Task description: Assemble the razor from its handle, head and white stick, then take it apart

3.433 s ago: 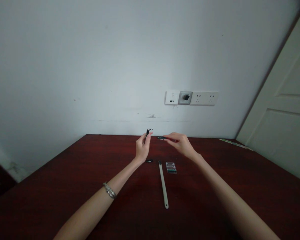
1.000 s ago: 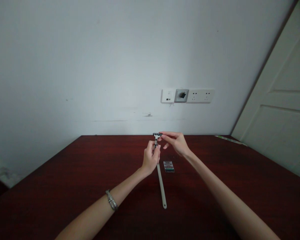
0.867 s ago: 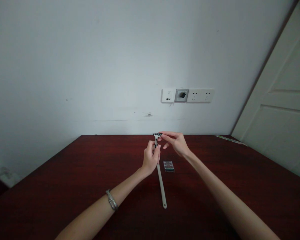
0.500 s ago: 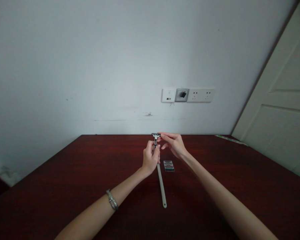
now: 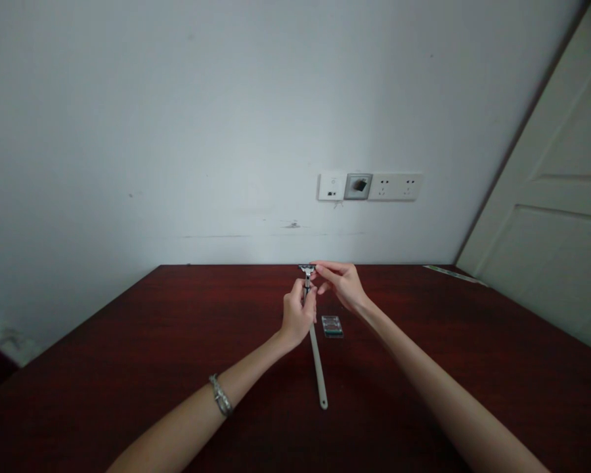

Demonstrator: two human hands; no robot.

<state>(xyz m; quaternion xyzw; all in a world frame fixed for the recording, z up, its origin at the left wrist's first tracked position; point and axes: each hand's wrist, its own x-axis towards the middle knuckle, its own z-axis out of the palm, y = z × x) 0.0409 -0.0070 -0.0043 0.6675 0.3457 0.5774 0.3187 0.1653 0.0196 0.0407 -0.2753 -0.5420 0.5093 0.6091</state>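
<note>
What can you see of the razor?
The razor is small, with a slim, metal-looking handle and a dark head set crosswise on top. It stands upright in the air above the table, near its far edge. The left hand grips the handle from below and hides its lower end. The right hand seems to pinch the head's right end with its fingertips. Blades and finer detail are too small to tell.

A dark red worktop point(image 5: 128, 368) carries a long pale strip point(image 5: 319, 368) with a small clear case point(image 5: 331, 326) just beside its far end. A socket panel point(image 5: 369, 186) sits on the white wall point(image 5: 177, 131), and a pale door point(image 5: 556, 230) stands at right.
</note>
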